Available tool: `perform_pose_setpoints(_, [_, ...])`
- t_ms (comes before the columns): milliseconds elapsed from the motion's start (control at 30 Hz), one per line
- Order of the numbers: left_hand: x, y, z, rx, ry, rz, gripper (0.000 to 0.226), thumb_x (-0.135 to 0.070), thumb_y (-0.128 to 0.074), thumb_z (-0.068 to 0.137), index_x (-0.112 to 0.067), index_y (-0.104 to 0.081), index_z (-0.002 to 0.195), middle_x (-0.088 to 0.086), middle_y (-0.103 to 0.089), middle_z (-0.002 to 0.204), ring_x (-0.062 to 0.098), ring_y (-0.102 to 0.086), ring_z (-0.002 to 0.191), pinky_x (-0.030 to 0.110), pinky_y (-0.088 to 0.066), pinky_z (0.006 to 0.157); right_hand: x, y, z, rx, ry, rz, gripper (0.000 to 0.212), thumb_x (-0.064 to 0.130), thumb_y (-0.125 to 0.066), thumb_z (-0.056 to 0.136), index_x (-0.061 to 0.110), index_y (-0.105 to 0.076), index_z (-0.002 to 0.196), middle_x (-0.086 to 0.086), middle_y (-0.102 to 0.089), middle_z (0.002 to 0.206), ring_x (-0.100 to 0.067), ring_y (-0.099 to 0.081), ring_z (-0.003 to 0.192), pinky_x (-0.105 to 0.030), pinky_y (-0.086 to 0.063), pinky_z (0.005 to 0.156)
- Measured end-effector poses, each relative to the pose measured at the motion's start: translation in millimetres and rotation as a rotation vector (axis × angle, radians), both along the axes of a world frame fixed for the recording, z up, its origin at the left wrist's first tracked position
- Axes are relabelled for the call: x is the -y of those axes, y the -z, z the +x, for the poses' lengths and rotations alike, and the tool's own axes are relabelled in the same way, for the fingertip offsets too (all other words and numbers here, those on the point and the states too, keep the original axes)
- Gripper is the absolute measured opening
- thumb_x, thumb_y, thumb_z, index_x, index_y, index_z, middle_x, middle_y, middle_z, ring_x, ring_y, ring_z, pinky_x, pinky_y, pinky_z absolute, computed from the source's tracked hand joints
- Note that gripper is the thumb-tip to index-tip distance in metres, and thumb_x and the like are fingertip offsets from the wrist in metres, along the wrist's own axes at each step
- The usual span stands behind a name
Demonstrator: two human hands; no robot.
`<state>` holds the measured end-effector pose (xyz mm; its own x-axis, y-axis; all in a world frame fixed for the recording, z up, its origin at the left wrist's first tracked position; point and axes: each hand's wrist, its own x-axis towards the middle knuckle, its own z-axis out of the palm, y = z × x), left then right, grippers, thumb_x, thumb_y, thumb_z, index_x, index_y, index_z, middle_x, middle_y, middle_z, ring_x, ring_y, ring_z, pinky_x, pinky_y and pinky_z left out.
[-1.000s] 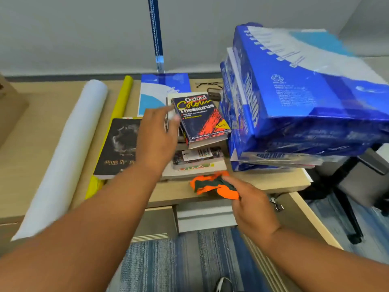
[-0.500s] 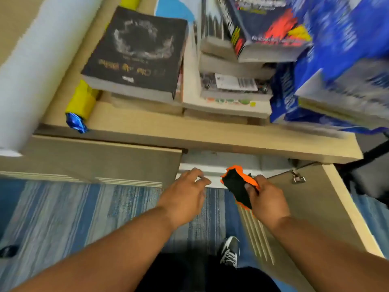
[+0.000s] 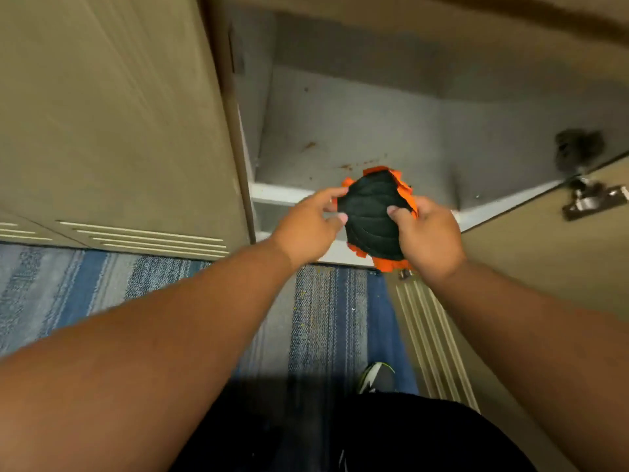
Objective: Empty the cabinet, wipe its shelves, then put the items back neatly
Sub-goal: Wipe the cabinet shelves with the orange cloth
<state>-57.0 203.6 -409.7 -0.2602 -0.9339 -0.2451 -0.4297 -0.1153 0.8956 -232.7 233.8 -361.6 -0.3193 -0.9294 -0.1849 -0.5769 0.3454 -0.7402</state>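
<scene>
Over cabinet shelf point(image 3: 340, 124) | right grip point(image 3: 429, 233) clamped on cloth point(image 3: 369, 212) | left grip point(image 3: 306, 226) pinching its edge

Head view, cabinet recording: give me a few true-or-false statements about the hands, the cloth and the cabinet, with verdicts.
1. The right hand holds the black-and-orange cloth. True.
2. The left hand hangs idle, away from the cloth. False: it holds the cloth's left edge.
3. The cabinet shelf shows brown specks. True.
4. The cabinet door is closed. False: it stands open at the right, its hinge showing.
</scene>
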Motion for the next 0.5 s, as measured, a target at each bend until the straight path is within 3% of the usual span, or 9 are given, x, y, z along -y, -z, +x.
perform_pose_setpoints(67, [4, -2, 1, -0.015, -0.039, -0.037, 0.049, -0.018, -0.061, 0.099, -0.029, -0.048, 0.146, 0.001, -0.061, 0.112, 0.014, -0.058, 0.084, 0.028, -0.049, 0.086, -4, 6, 5, 0.129, -0.001, -0.041, 0.018, 0.015, -0.059, 0.096, 0.024, -0.067, 0.083, 0.011, -0.068, 0.080, 0.001, -0.063, 0.073, -0.005, -0.046, 0.057])
perform_pose_setpoints(133, [-2, -11, 4, -0.062, -0.078, -0.045, 0.046, -0.019, -0.062, 0.099, -0.030, -0.049, 0.142, 0.000, -0.060, 0.100, 0.012, -0.055, 0.070, 0.027, -0.049, 0.070, -17, 3, 8, 0.251, 0.009, -0.083, 0.018, 0.015, -0.059, 0.095, 0.024, -0.071, 0.085, 0.008, -0.073, 0.086, -0.006, -0.069, 0.079, -0.014, -0.054, 0.063])
perform_pose_setpoints(233, [-34, -24, 6, -0.101, -0.094, -0.080, 0.009, -0.014, -0.062, 0.099, -0.021, -0.063, 0.093, -0.001, -0.055, 0.072, 0.016, -0.049, 0.056, 0.024, -0.043, 0.054, -53, -9, 7, 0.431, 0.008, -0.155, 0.014, 0.017, -0.061, 0.096, 0.018, -0.075, 0.097, 0.000, -0.078, 0.094, -0.010, -0.074, 0.083, -0.023, -0.059, 0.071])
perform_pose_setpoints(300, [-62, -35, 5, -0.156, -0.108, -0.078, 0.022, -0.012, -0.061, 0.100, -0.019, -0.057, 0.079, 0.002, -0.054, 0.069, 0.014, -0.048, 0.049, 0.024, -0.046, 0.049, -83, -15, 5, 0.614, 0.002, -0.131, 0.017, 0.024, -0.063, 0.096, 0.013, -0.075, 0.102, -0.011, -0.076, 0.104, -0.017, -0.075, 0.090, -0.029, -0.060, 0.078])
perform_pose_setpoints(400, [-103, -67, 5, -0.250, -0.143, -0.035, 0.019, -0.008, -0.062, 0.099, -0.019, -0.059, 0.083, 0.004, -0.056, 0.076, 0.005, -0.052, 0.040, 0.022, -0.048, 0.041, -130, -27, -1, 0.896, -0.061, 0.013, 0.061, 0.055, -0.064, 0.087, 0.009, -0.067, 0.127, -0.028, -0.057, 0.136, -0.046, -0.058, 0.123, -0.063, -0.046, 0.102])
perform_pose_setpoints(433, [-114, -75, 4, -0.262, -0.138, -0.021, 0.017, -0.009, -0.063, 0.098, -0.018, -0.060, 0.085, 0.005, -0.058, 0.080, 0.006, -0.054, 0.042, 0.023, -0.049, 0.041, -144, -31, -4, 0.938, -0.094, 0.075, 0.069, 0.065, -0.060, 0.084, 0.015, -0.064, 0.132, -0.023, -0.058, 0.138, -0.045, -0.056, 0.125, -0.067, -0.043, 0.102])
perform_pose_setpoints(500, [-126, -87, 3, -0.234, -0.097, -0.033, 0.007, -0.011, -0.066, 0.097, -0.016, -0.062, 0.093, 0.007, -0.060, 0.085, 0.012, -0.057, 0.047, 0.027, -0.053, 0.044, -161, -39, -10, 1.024, -0.161, 0.168, 0.071, 0.073, -0.044, 0.083, 0.026, -0.064, 0.132, -0.012, -0.065, 0.133, -0.039, -0.062, 0.122, -0.060, -0.047, 0.096])
